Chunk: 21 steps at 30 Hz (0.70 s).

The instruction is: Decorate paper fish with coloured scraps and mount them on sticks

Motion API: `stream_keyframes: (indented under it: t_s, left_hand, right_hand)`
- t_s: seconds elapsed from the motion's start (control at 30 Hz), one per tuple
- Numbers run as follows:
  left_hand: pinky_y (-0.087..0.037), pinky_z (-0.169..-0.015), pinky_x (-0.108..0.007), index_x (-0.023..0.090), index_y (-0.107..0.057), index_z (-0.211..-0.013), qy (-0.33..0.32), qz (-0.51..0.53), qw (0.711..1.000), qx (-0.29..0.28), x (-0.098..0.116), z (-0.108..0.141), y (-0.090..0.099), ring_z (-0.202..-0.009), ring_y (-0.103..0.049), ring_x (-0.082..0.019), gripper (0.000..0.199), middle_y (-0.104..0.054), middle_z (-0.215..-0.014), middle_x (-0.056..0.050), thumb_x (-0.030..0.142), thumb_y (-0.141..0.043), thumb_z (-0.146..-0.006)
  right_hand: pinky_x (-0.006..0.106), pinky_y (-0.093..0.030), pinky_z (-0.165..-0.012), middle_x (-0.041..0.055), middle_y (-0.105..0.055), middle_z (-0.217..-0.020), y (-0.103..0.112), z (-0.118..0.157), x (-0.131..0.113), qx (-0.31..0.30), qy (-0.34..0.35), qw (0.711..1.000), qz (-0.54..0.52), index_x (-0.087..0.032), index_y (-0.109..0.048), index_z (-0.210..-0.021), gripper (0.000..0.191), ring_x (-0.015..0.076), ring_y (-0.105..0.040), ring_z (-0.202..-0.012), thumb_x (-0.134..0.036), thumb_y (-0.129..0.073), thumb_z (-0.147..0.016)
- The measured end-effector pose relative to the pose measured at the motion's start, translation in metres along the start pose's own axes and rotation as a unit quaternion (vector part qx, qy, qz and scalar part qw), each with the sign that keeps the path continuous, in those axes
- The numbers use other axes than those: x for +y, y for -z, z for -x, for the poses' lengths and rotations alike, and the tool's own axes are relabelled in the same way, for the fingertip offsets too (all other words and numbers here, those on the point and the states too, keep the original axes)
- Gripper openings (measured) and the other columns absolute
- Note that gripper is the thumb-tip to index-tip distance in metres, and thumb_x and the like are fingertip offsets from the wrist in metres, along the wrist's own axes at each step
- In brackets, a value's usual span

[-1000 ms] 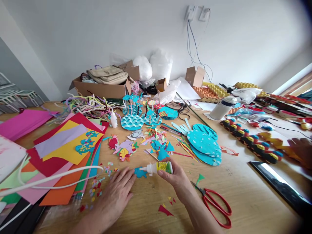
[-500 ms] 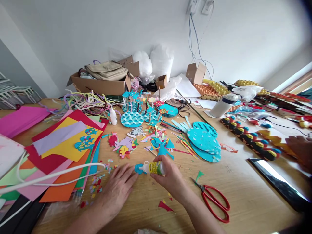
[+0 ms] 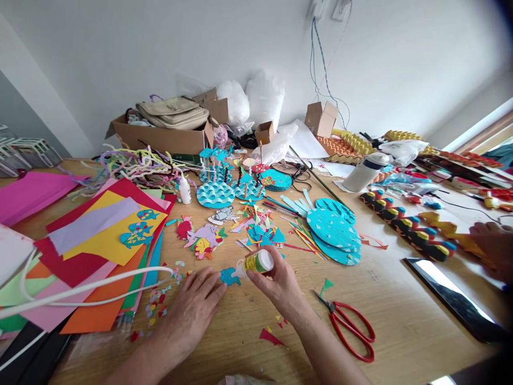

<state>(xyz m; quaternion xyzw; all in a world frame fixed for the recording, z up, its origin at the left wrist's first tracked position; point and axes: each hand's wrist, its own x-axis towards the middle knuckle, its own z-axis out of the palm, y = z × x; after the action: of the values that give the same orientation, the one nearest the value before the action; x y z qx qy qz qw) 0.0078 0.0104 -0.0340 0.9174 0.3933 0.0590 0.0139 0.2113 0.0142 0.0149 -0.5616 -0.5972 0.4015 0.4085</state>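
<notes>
A small blue paper fish [image 3: 230, 276] lies on the wooden table between my hands. My right hand [image 3: 276, 280] is wrapped round a glue bottle [image 3: 256, 261] with a yellow and green label, tilted so its nozzle points down-left by the fish's right end. My left hand [image 3: 197, 299] lies flat, fingers stretched, its fingertips at the fish's left edge. Tiny coloured paper bits [image 3: 158, 303] are scattered left of that hand. Cut paper fish [image 3: 203, 239] and blue scraps [image 3: 262, 235] lie just beyond.
Red-handled scissors [image 3: 352, 329] lie at the right, near a black phone-like slab [image 3: 449, 297]. Coloured paper sheets [image 3: 92, 299] are stacked at left, crossed by a white cable [image 3: 100, 280]. Blue discs [image 3: 334, 232] and a white glue bottle [image 3: 185, 190] stand further back. Another person's hand [image 3: 492, 243] is at far right.
My right hand has tipped the glue bottle more upright and lifted its nozzle slightly right, uncovering more of the blue fish. My left hand stays about where it was.
</notes>
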Motion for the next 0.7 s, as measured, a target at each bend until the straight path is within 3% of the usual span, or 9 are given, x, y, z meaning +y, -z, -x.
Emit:
stream_keyframes:
  t_s: [0.33,0.5,0.7]
  left_hand:
    - [-0.037,-0.092,-0.045,0.026,-0.052,-0.112,0.007,0.013,1.000,0.023,-0.001,0.000,-0.005,-0.116,-0.040,-0.025,0.043,-0.052,-0.122,-0.002,0.007,-0.049,-0.074]
    - [-0.036,-0.092,-0.044,0.027,-0.052,-0.112,0.005,0.007,1.000,0.030,-0.001,0.001,-0.008,-0.116,-0.039,-0.025,0.042,-0.052,-0.123,-0.001,0.008,-0.048,-0.075]
    - [-0.037,-0.090,-0.046,0.027,-0.052,-0.112,0.001,-0.002,1.000,0.010,0.000,-0.001,-0.002,-0.114,-0.042,-0.026,0.038,-0.054,-0.120,-0.002,0.012,-0.048,-0.077]
  right_hand:
    - [0.021,-0.039,-0.054,0.0001,-0.058,-0.076,-0.008,-0.001,-0.001,-0.041,0.015,0.995,0.085,-0.020,-0.046,-0.087,0.021,0.0129,-0.053,-0.065,-0.027,-0.057,-0.071]
    - [0.021,-0.040,-0.053,0.0015,-0.059,-0.077,-0.009,-0.005,-0.007,-0.034,0.025,0.994,0.106,-0.020,-0.047,-0.090,0.022,0.0134,-0.054,-0.063,-0.024,-0.057,-0.071]
    - [0.021,-0.039,-0.054,0.0007,-0.058,-0.075,-0.011,-0.004,-0.010,-0.050,0.064,0.987,0.136,-0.020,-0.048,-0.085,0.015,0.0125,-0.052,-0.062,-0.022,-0.055,-0.072]
